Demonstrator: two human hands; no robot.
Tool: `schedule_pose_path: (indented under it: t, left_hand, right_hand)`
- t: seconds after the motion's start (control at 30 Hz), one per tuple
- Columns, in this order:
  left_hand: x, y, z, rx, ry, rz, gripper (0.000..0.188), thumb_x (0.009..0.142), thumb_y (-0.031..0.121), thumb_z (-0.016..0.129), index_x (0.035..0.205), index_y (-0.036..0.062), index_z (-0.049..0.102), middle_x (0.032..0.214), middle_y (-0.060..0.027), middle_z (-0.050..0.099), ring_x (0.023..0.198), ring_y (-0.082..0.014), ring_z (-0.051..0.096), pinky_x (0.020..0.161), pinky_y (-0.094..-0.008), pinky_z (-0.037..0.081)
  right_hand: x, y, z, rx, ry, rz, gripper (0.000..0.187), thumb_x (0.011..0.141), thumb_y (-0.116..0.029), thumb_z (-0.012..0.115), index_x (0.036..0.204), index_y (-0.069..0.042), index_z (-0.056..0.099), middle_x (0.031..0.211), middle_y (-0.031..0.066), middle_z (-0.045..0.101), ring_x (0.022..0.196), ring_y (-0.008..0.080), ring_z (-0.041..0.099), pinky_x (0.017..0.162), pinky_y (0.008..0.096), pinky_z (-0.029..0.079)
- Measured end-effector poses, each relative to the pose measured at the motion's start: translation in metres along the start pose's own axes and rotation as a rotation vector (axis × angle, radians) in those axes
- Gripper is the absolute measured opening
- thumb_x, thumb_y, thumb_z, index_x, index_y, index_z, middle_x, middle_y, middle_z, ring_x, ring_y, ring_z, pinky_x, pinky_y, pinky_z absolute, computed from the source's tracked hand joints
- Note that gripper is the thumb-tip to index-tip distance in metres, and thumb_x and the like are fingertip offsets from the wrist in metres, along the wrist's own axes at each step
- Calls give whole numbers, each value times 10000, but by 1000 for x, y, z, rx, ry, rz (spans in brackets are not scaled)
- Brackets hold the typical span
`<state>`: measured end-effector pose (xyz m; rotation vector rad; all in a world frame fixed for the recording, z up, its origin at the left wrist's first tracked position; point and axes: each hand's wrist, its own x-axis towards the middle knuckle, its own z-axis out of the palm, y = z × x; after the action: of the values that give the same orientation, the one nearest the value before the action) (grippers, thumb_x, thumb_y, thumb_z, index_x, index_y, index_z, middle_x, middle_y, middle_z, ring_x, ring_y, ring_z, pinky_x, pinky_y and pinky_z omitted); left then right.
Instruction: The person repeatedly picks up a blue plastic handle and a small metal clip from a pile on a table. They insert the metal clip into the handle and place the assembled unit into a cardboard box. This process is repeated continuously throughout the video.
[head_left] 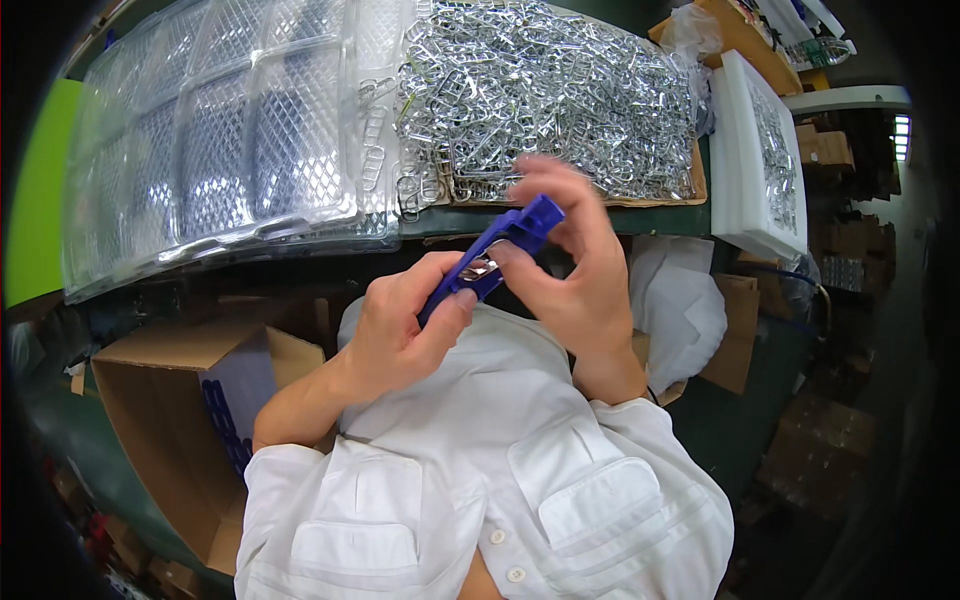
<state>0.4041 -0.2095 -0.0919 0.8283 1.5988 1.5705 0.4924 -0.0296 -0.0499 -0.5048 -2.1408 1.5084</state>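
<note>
dark green table [672, 219], upper frame: heaped silver metal clips [550, 100] seemingly remain; centre: left hand [395, 315] pinches blue plastic holder [520, 230], shiny metal piece [480, 268] inside, seemingly unfinished; right hand [595, 285] part-spread, thumb against it

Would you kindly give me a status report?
Left hand: holding blue plastic part. Right hand: thumb at its metal piece. Metal clips heaped beyond.

I am wearing this camera on my head, the left one of a pair. It is facing steeply down, close above my shirt [430, 480] at six o'clock, centring on my left hand [400, 315] and right hand [580, 270], and its fisheye view is reaching metal clips [560, 100] at twelve o'clock and bending straight edges toward the rim.
</note>
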Motion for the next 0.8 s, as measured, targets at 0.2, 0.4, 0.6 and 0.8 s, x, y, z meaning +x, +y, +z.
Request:
schedule_pose_path:
  t: [0.2, 0.4, 0.6, 0.8]
  left_hand:
    - [10, 4, 4, -40, -10, -149, 224, 1078, 105, 532, 1141, -74, 652, 811, -53, 696, 731, -103, 687, 683, -276, 569]
    - [13, -15, 15, -94, 159, -179, 232, 1049, 153, 636, 913, -31, 676, 666, -45, 668, 596, -86, 641, 555, -262, 502]
    - [19, -30, 8, -52, 158, -232, 263, 1056, 177, 636, 881, -16, 664, 639, -30, 642, 573, -68, 595, 537, -254, 467]
    - [19, -26, 3, -20, 112, -228, 214, 1064, 189, 622, 1026, -9, 696, 723, -28, 664, 635, -73, 618, 595, -251, 491]
  right_hand:
    - [-4, 25, 0, 107, -139, 158, 230, 916, 3, 746, 1131, -6, 666, 998, 63, 743, 934, 127, 724, 856, 300, 581]
    - [-10, 36, 13, -26, -148, 154, 217, 930, 51, 700, 1126, -1, 623, 1101, 67, 710, 984, 105, 677, 869, 274, 558]
    - [-4, 43, 22, -124, -142, 179, 209, 920, 3, 730, 1101, 15, 625, 996, 56, 723, 903, 102, 687, 799, 275, 570]
    - [2, 50, 19, 71, -165, 264, 227, 915, 10, 736, 1126, 17, 653, 1040, 76, 725, 961, 139, 707, 845, 298, 573]
